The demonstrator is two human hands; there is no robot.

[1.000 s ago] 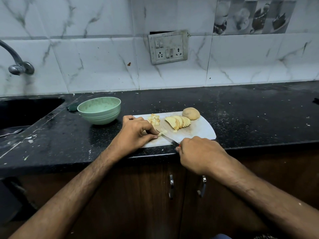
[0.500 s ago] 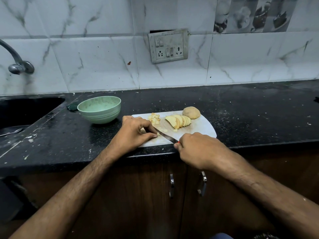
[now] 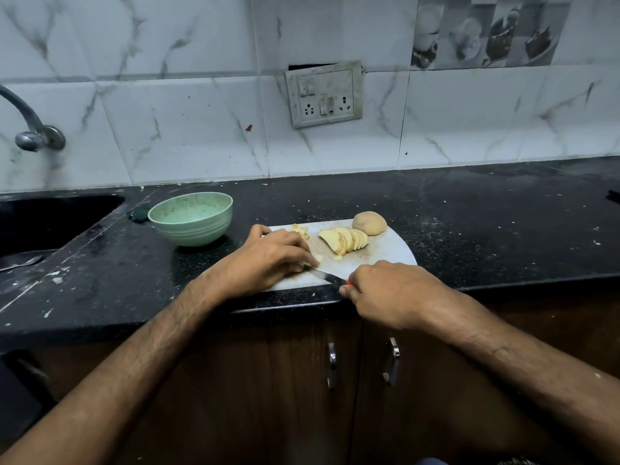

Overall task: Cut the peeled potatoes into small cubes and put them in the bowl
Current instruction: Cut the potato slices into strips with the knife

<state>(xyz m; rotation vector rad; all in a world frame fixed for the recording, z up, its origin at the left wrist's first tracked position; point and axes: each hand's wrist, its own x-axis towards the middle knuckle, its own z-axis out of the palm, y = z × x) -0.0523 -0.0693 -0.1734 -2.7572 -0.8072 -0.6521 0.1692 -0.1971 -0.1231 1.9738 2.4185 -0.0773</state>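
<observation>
- A white board (image 3: pixel 385 253) lies on the black counter (image 3: pixel 486 223), near its front edge.
- The left hand (image 3: pixel 268 260) rests on the left part of the board with fingers curled down; it seems to press a small piece of potato under the fingertips, but the piece is mostly hidden.
- The right hand (image 3: pixel 385 293) grips the knife (image 3: pixel 327 277) by its handle, of which only a small red bit shows. The blade lies low over the board and its tip reaches the left fingertips.
- A fan of slices (image 3: pixel 345 239) lies in the middle of the board, leaning on each other.
- A whole potato (image 3: pixel 369 223) sits at the far right of the board, touching the slices.
- A small heap of cubes (image 3: pixel 301 230) lies at the far edge of the board, just behind the left hand.
- The green bowl (image 3: pixel 191 218) stands on the counter, left of the board and apart from it. No cubes show inside it.
- A sink (image 3: pixel 50 223) is at the left, with a tap (image 3: pixel 30 129) on the tiled wall above it.
</observation>
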